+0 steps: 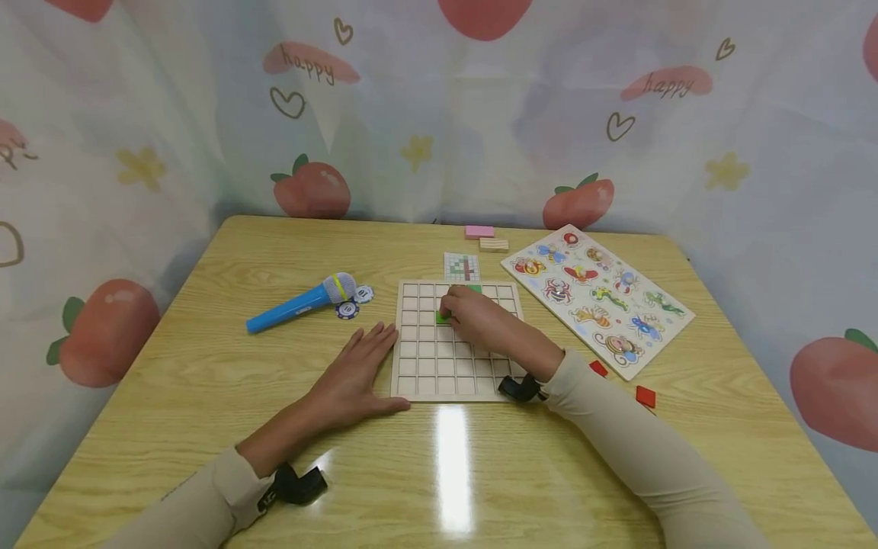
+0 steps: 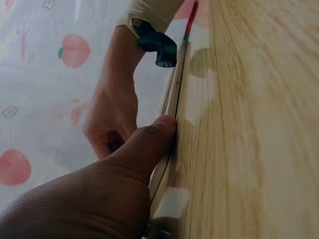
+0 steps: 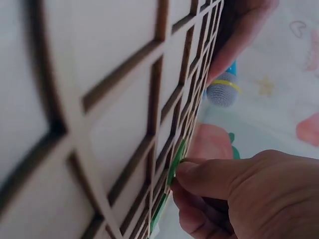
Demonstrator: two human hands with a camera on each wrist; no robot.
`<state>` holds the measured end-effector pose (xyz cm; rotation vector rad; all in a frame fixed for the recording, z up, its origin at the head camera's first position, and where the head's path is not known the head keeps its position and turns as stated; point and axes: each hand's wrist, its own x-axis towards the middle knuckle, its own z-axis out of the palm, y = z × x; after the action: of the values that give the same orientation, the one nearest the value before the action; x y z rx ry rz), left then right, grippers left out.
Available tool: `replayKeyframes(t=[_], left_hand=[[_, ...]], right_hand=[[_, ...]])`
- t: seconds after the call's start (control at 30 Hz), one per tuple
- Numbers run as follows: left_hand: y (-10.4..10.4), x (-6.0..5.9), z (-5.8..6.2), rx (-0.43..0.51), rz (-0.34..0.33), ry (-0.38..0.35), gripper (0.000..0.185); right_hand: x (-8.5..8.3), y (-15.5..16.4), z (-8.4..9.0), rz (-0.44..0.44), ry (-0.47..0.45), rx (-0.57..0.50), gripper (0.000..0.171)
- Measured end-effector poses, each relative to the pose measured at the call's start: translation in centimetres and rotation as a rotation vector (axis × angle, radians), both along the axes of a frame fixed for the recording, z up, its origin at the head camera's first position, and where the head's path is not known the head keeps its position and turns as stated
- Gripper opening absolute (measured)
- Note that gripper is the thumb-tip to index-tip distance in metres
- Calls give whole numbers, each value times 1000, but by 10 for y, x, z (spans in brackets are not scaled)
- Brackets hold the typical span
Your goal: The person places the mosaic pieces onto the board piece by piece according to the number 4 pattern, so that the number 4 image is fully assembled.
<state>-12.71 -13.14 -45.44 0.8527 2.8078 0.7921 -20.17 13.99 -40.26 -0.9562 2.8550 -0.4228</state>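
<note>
One green tile sat in the grip of the right hand, pinched at its edge between thumb and finger in the upper part of the gridded board. We could not tell whether the tile lay fully down in its cell. A second green tile lay in the top row, partly hidden from us by that hand. At the board's left edge we saw the left hand, its fingers extended and gripping nothing, their tips touching the rim while the thumb rested by the near corner.

Just past the board's far edge we saw a small pattern card with coloured squares, and beyond it a pink block near a plain wooden block. To the right, a puzzle board with insect pictures lay at a slant; near its closest corner were two flat red pieces, one close to the right sleeve. On the left we found a blue microphone with two blue-and-white chips beside its head. All of it lay on a wood-grain tabletop, and behind hung a pale curtain printed with peaches.
</note>
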Motion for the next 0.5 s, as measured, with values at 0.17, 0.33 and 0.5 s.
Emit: replayKeyframes(t=[0.17, 0.33, 0.5], left_hand=[[1, 0, 0, -1, 2, 0, 119], [2, 1, -1, -4, 0, -8, 119], [1, 0, -2, -9, 3, 1, 119]], right_hand=[[8, 12, 6, 53, 21, 9, 22], [33, 46, 12, -9, 61, -154, 28], [72, 91, 17, -115, 258, -372, 31]])
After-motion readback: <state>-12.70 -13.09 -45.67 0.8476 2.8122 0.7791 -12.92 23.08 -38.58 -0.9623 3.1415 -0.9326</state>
